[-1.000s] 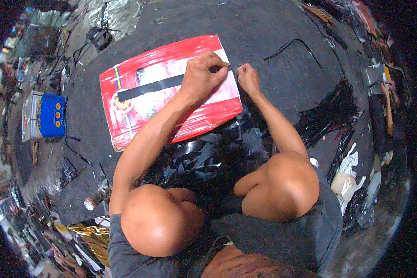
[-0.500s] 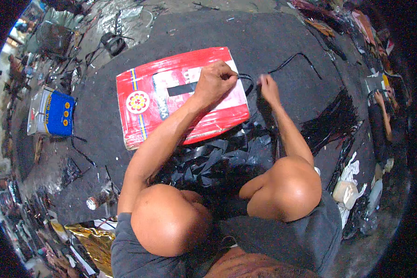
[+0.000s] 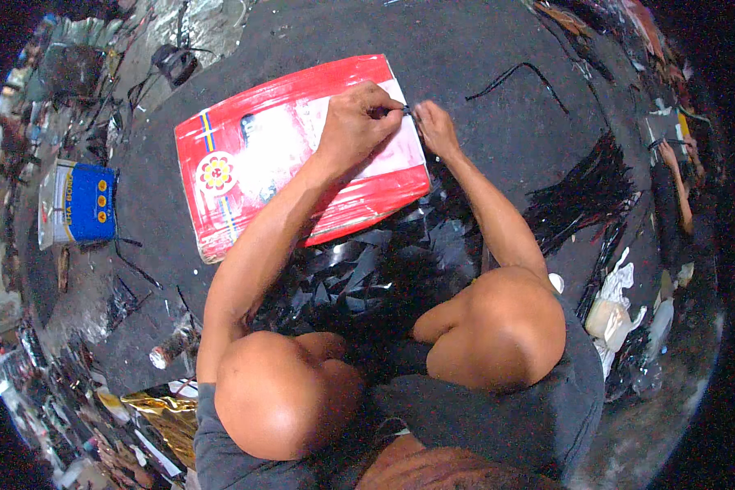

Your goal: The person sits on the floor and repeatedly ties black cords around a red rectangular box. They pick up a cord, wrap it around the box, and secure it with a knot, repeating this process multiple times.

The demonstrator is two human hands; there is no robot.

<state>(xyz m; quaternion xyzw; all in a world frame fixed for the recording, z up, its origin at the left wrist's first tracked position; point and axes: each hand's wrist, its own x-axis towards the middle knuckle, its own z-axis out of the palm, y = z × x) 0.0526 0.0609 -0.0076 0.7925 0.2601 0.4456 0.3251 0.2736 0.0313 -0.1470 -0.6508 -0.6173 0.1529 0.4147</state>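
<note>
A flat red board (image 3: 253, 163) with a pale panel and a round flower mark lies on the dark floor in front of my knees. My left hand (image 3: 358, 122) rests on the board's far right corner, fingers pinched on a small black strip (image 3: 408, 109). Just right of it, my right hand (image 3: 437, 126) pinches the same strip from the other side. The two hands almost touch at the board's edge. Most of the strip is hidden by my fingers.
A heap of black scraps (image 3: 367, 269) lies between the board and my knees. A bundle of long black strips (image 3: 584, 192) is at the right, with a curved strip (image 3: 514, 75) beyond it. A blue box (image 3: 77, 204) sits left, a small bottle (image 3: 171, 347) near my left knee, and white bags (image 3: 612, 306) right.
A long black strip lay across the board a second ago; it is off the board now. My right hand has come in close to my left at the corner.
</note>
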